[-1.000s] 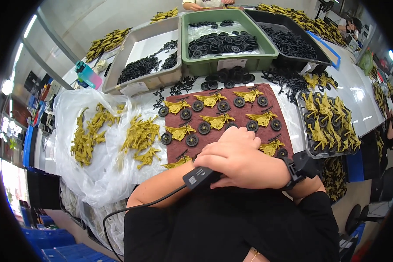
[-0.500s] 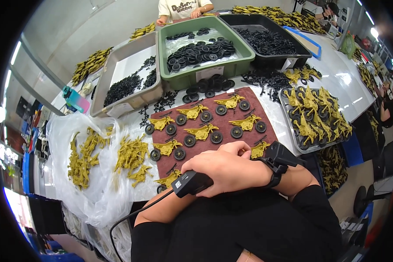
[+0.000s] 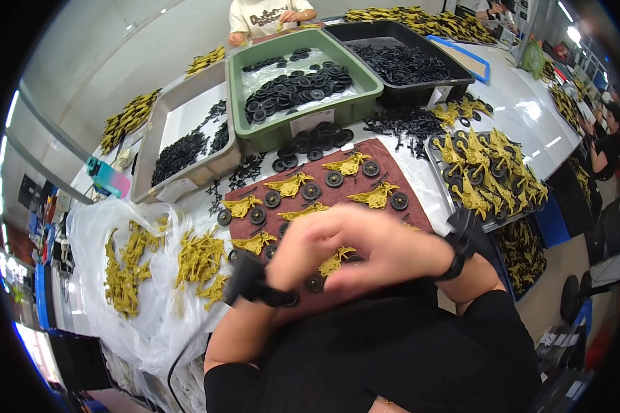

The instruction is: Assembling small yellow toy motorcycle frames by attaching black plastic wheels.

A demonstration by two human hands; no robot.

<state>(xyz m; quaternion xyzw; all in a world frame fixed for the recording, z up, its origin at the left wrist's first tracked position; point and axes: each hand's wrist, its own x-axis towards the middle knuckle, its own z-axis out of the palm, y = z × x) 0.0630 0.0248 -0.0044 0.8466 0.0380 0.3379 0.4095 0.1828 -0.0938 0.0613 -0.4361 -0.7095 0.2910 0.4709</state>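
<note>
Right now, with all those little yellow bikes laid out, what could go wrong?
A hand might bump them: the left hand and right hand are held low over the toy bikes on the red-brown cloth.

The bulky black thing on the left wrist might catch a bike too.

And the loose black wheels piled by the green bin could get scattered.

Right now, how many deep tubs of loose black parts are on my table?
3: a beige tub on the left, a green tub in the middle and a black tub on the right; none looks hidden.
</note>
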